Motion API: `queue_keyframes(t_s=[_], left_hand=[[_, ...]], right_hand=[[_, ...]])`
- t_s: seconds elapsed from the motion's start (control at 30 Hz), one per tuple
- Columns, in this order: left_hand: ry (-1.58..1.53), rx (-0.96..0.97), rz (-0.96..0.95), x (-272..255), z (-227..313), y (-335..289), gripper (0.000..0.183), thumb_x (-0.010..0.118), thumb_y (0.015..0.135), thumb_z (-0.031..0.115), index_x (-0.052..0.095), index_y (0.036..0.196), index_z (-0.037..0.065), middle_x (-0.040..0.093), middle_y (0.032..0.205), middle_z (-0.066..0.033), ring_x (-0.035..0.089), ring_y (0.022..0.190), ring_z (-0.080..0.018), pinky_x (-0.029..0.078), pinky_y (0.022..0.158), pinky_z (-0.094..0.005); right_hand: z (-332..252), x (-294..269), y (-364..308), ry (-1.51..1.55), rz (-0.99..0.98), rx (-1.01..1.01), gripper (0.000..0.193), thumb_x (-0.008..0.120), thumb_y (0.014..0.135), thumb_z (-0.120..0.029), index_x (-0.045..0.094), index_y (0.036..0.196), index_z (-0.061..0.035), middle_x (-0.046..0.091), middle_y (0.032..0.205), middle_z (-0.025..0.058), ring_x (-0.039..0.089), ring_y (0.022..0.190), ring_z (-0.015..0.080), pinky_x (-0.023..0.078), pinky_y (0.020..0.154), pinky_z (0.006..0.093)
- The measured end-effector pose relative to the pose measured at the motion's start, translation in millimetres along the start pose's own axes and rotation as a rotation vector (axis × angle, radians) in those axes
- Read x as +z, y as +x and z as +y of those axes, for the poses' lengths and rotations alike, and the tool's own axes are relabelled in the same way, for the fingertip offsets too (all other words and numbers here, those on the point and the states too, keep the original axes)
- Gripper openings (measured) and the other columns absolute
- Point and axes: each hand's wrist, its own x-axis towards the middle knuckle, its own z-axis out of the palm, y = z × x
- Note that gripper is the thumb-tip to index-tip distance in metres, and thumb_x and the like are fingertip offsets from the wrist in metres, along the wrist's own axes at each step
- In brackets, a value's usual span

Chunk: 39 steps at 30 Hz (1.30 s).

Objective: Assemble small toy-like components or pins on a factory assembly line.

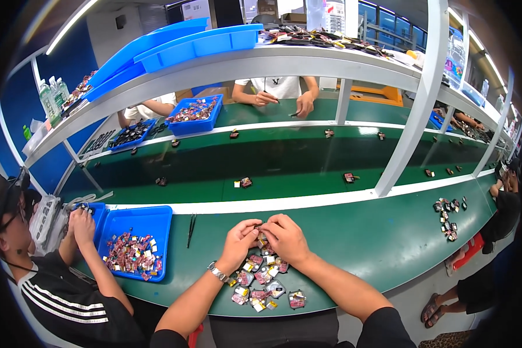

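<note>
Close together over the near edge of the green bench, my left hand (239, 242) and my right hand (287, 239) pinch a small dark electronic part (258, 225) between their fingertips. The fingers cover most of it, so its exact kind is hidden. Right under and in front of my hands lies a loose cluster of small black-cased electronic assemblies (265, 274) with reddish circuit boards and white or yellow pieces. One assembly (296, 299) sits a little apart at the right of the cluster. Black tweezers (191, 231) lie on the bench to the left of my left hand.
A blue tray (167, 243) of small red boards stands left, beside a seated person (69, 278). Beyond the white rail, a green conveyor belt (296, 159) carries spaced assemblies. A white post (414, 104) rises ahead right. Another person's hands (304, 104) work across the belt.
</note>
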Motion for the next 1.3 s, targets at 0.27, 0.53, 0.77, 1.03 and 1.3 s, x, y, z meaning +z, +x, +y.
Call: queue_keyframes(t_s=[0.27, 0.53, 0.77, 1.03, 1.3], left_hand=[[-0.161, -0.059, -0.089, -3, 0, 0, 0.030, 0.051, 0.096, 0.003, 0.051, 0.126, 0.001, 0.064, 0.115, -0.0069, 0.062, 0.100, -0.0123, 0.053, 0.080, -0.0268], [-0.140, -0.049, -0.133, -1, 1, 0, 0.030, 0.049, 0.097, 0.003, 0.048, 0.127, 0.000, 0.061, 0.118, -0.0079, 0.061, 0.105, -0.0145, 0.053, 0.089, -0.0305], [-0.147, -0.047, -0.133, -3, -1, 3, 0.033, 0.049, 0.097, 0.002, 0.046, 0.130, 0.000, 0.061, 0.118, -0.0096, 0.060, 0.107, -0.0148, 0.054, 0.087, -0.0316], [-0.312, -0.023, -0.127, -9, 1, 5, 0.040, 0.049, 0.099, 0.009, 0.040, 0.137, 0.000, 0.056, 0.129, -0.0145, 0.059, 0.112, -0.0194, 0.051, 0.094, -0.0343], [-0.104, 0.135, 0.078, -20, 3, 14, 0.041, 0.053, 0.096, 0.008, 0.040, 0.134, -0.005, 0.052, 0.133, -0.0221, 0.060, 0.114, -0.0305, 0.054, 0.091, -0.0374]], right_hand=[[-9, -5, -1, -0.153, -0.075, -0.053, 0.016, 0.072, 0.075, -0.009, 0.070, 0.091, -0.0059, 0.061, 0.090, 0.0059, 0.062, 0.081, 0.0231, 0.054, 0.068, 0.0334], [-4, -6, -4, -0.229, -0.106, -0.125, 0.017, 0.070, 0.075, -0.006, 0.068, 0.091, -0.0056, 0.062, 0.091, 0.0056, 0.062, 0.084, 0.0228, 0.054, 0.069, 0.0332], [-3, -8, 3, -0.263, -0.062, -0.217, 0.022, 0.071, 0.073, -0.009, 0.067, 0.094, -0.0032, 0.062, 0.105, 0.0105, 0.060, 0.092, 0.0265, 0.053, 0.075, 0.0346], [-5, 11, 5, -0.140, -0.086, -0.049, 0.030, 0.073, 0.073, -0.011, 0.064, 0.100, -0.0009, 0.061, 0.114, 0.0135, 0.060, 0.099, 0.0312, 0.052, 0.083, 0.0384], [129, 21, 91, -0.285, -0.051, 0.326, 0.027, 0.067, 0.072, -0.009, 0.064, 0.097, -0.0006, 0.067, 0.091, 0.0173, 0.064, 0.089, 0.0363, 0.051, 0.080, 0.0434]])
